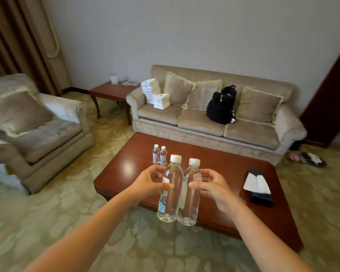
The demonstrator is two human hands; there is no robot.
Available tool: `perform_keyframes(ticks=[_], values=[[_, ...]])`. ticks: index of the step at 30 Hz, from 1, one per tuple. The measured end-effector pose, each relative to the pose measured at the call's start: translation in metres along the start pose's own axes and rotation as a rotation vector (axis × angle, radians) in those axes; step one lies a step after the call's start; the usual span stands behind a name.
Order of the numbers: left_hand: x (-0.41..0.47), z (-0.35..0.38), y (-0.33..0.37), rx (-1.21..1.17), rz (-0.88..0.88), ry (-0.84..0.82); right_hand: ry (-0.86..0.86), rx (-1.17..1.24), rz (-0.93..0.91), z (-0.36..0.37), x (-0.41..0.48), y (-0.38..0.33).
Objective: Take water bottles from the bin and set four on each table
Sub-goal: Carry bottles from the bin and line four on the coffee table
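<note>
My left hand (148, 182) grips a clear water bottle with a white cap (171, 193), held upright in the air. Beside it, my right hand (210, 184) grips a second such bottle (190, 195); the two bottles touch side by side, above the near edge of the red-brown coffee table (214, 163). Two smaller-looking water bottles (159, 157) stand upright together on the table's far left part. The bin is not in view.
A dark tissue box (258, 186) lies on the table's right end. Behind the table is a beige sofa (204, 118) with cushions, stacked white items and a black backpack (221, 107). An armchair (33, 122) stands at left, a small side table (114, 91) in the corner, slippers (308, 159) on the carpet at right.
</note>
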State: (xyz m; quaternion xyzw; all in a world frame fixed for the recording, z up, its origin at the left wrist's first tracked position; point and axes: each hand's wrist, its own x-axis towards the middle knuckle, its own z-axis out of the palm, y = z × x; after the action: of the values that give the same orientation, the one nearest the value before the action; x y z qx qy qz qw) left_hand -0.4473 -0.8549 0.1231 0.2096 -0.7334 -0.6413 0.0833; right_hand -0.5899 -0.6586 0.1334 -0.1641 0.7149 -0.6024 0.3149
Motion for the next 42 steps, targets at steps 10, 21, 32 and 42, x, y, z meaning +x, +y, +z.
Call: perform_keyframes(ticks=[10,21,32,42], values=[[0.100,-0.017,0.019,-0.010,0.026,0.101,-0.066,-0.029,-0.063,-0.012,0.113,-0.041],[0.215,-0.058,0.037,0.077,0.072,-0.034,0.081,0.029,-0.072,-0.002,0.198,-0.067],[0.338,-0.060,0.009,0.071,0.112,-0.159,0.212,0.036,-0.050,-0.020,0.290,-0.052],[0.452,-0.007,-0.169,0.089,0.294,-0.098,0.235,0.020,-0.144,-0.046,0.424,0.121]])
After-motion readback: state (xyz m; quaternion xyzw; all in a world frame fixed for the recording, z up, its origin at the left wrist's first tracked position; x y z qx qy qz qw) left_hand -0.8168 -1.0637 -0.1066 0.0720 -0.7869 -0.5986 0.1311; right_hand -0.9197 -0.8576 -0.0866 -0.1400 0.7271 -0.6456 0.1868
